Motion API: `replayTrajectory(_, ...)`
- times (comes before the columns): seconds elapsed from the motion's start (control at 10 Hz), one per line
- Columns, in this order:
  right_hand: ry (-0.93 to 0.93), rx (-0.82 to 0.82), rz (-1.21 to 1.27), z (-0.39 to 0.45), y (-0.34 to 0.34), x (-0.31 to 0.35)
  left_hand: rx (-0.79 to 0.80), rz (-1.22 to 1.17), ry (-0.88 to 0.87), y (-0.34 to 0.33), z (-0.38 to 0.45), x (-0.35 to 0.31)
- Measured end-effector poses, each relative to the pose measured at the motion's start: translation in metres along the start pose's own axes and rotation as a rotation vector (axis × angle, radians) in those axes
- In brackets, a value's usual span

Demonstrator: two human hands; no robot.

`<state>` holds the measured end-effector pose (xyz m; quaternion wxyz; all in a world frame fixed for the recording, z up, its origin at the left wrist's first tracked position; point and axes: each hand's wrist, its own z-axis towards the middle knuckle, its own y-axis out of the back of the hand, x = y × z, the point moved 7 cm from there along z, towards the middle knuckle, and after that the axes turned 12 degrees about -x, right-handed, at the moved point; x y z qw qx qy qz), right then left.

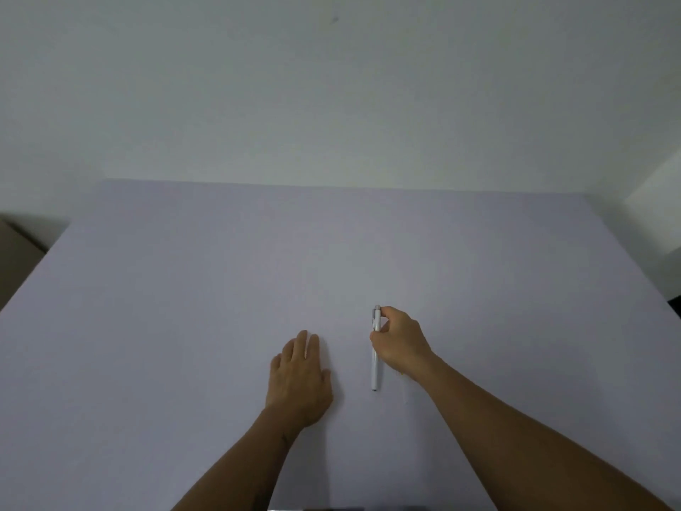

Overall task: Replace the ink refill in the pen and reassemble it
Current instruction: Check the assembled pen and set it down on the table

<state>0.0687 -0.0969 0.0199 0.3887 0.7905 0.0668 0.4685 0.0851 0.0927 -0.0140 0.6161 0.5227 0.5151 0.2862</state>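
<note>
Pale lilac tabletop [184,307] against a plain white wall [331,86]. White pen [375,366] lying on the tabletop, lengthwise away from the body, clip end far, dark tip near. Right hand [400,343] curled over the pen's upper half, fingers [387,312] bent around the clip end and thumb pressed to the barrel lower down; a pinch on the pen, with the lower half of the barrel showing below the hand and seemingly still on the surface. Left hand [300,378] just left of the pen, not touching it, palm down and flat on the tabletop, fingers extended and close together, holding nothing. Both forearms bare, reaching in from the near edge. Pen in one piece; separate refill nowhere visible.
</note>
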Motion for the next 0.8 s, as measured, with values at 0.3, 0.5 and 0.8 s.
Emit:
replayTrajectory(0.3,0.021,0.040,-0.322,-0.008,-0.036,-0.016,0.180,0.255,-0.055,-0.044,-0.012,0.021)
replayTrajectory(0.5,0.032,-0.008,-0.384,-0.001,-0.048,-0.014,0.198,0.267,-0.073,-0.046,-0.012,0.024)
replayTrajectory(0.8,0.055,-0.027,-0.398,0.005,-0.041,-0.012,0.187,0.254,-0.069,-0.041,-0.009,0.023)
